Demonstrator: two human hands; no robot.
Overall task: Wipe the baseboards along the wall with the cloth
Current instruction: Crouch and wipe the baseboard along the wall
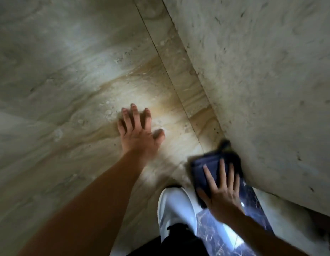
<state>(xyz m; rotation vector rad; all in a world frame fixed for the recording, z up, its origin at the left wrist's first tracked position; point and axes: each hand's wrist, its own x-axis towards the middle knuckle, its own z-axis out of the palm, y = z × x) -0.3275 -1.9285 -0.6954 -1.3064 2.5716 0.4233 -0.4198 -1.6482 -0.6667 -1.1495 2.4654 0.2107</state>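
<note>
The scene is dim overall, with one warm pool of light on the marble floor [153, 100] just ahead of the left hand [138, 133]. Brightness falls away quickly toward the corners, which go grey and murky. The wall [271, 71] is flatly lit and grainy. The white shoe [175, 209] catches the light and looks nearly blown out, and the dark glossy tile [212, 231] beside it carries a pale reflection. Motion blur smears the cloth [210, 163], most at its far corner, and softens the left hand's fingertips; the right hand [221, 194] is somewhat sharper. Wide-angle distortion slightly bows the floor joint [170, 78], and fine detail is soft throughout.
</note>
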